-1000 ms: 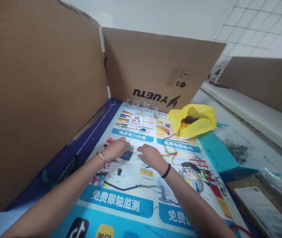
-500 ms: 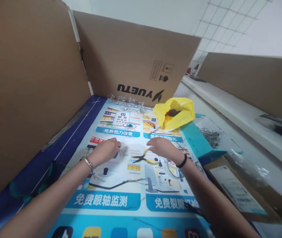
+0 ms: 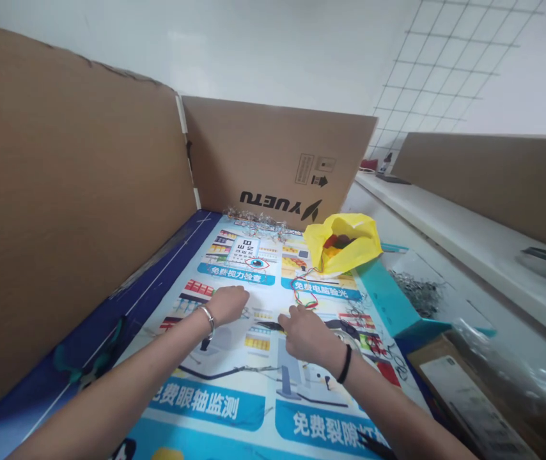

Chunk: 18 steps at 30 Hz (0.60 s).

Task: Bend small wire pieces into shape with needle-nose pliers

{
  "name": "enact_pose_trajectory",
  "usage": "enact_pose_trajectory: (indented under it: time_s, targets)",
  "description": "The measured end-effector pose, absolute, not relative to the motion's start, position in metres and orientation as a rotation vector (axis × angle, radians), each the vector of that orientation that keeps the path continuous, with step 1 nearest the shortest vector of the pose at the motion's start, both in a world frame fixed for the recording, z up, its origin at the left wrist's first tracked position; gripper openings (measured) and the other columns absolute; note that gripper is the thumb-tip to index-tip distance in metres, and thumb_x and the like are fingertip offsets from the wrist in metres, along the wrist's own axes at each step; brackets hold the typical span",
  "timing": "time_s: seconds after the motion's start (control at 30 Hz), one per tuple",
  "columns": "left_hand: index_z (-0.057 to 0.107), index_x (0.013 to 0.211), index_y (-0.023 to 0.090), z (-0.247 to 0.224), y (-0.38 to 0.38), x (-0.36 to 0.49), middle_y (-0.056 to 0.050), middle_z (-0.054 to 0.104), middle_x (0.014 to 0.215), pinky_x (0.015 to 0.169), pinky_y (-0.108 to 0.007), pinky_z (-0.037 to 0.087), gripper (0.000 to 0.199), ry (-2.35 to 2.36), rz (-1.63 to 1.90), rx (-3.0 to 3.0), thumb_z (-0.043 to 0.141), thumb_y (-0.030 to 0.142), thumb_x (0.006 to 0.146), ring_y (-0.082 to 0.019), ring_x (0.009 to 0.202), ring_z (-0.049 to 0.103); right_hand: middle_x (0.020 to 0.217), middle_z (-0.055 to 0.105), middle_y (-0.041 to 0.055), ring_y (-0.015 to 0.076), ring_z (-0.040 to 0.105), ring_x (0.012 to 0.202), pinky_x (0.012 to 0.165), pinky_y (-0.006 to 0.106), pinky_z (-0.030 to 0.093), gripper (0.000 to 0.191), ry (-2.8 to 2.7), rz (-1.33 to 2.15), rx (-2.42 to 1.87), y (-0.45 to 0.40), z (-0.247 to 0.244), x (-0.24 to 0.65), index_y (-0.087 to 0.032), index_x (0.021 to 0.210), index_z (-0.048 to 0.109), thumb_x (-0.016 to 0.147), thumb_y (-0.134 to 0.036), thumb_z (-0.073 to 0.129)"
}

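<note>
My left hand (image 3: 229, 305), with a silver bracelet at the wrist, is closed above the printed sheet (image 3: 266, 275); what its fingers pinch is too small to name. To its right, my right hand (image 3: 307, 331) wears a black band and has its fingers curled over the yellow-handled pliers. The dark jaws of the pliers (image 3: 268, 325) stick out to the left, while the handles are hidden under the hand. Red and green wires (image 3: 305, 299) lie just beyond my right hand, beside the yellow bag (image 3: 347, 246).
Cardboard panels (image 3: 273, 153) stand behind and at the left. Teal-handled pliers (image 3: 88, 367) lie at the left. On the right are a teal box (image 3: 390, 300) with metal pieces, a brown package (image 3: 474, 396) and a white ledge (image 3: 445, 217). Wire scraps (image 3: 258, 223) lie at the back.
The camera view has tilted up. My right hand has come down over the yellow-handled pliers, whose handles were visible before. My left hand stays closed.
</note>
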<state>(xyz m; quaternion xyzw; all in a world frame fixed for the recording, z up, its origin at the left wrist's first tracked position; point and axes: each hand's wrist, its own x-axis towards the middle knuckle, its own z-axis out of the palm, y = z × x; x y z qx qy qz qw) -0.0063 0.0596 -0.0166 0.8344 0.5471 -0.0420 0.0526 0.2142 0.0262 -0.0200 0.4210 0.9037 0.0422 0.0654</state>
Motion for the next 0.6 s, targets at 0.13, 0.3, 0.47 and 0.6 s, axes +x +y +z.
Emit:
enact_pose_trajectory:
  time_s: [0.13,0.3,0.47,0.6]
  targets:
    - [0.062,0.090,0.010,-0.017,0.057,-0.003,-0.018,0.061,0.094,0.073,-0.036,0.046,0.026,1.685,-0.130,2.524,0.041,0.011,0.074,-0.025,0.087,0.060,0.087,0.053,0.0118,0.0250,0.049,0.081,0.066,0.033,0.036,0.022,2.732,0.177,1.350,0.023,-0.027,0.210,-0.015,0.090,0.052,0.069,-0.019,0.049]
    - [0.059,0.091,0.010,-0.015,0.055,-0.002,-0.017,0.062,0.093,0.068,-0.034,0.046,0.025,1.731,-0.091,2.498,0.039,0.012,0.076,-0.024,0.083,0.061,0.087,0.054,0.0116,0.0225,0.050,0.083,0.070,0.033,0.037,0.017,2.780,0.039,1.554,0.028,-0.031,0.212,-0.014,0.090,0.052,0.079,-0.018,0.040]
    - [0.052,0.088,0.017,-0.001,0.048,0.001,-0.008,0.062,0.076,0.057,-0.028,0.039,0.020,1.765,0.240,2.420,0.033,0.019,0.083,-0.020,0.067,0.058,0.074,0.051,0.0022,0.0153,0.050,0.069,0.061,0.027,0.040,0.021,2.877,-0.964,1.947,0.039,-0.028,0.214,-0.018,0.083,0.048,0.084,-0.037,0.039]
    - [0.049,0.081,0.020,0.007,0.035,0.010,-0.003,0.059,0.077,0.059,-0.024,0.036,0.012,1.630,0.658,2.323,0.036,0.020,0.082,-0.015,0.067,0.054,0.074,0.051,-0.0010,0.0119,0.050,0.062,0.054,0.025,0.043,0.030,2.609,-2.170,1.935,0.040,-0.017,0.199,-0.019,0.085,0.050,0.075,-0.047,0.053]
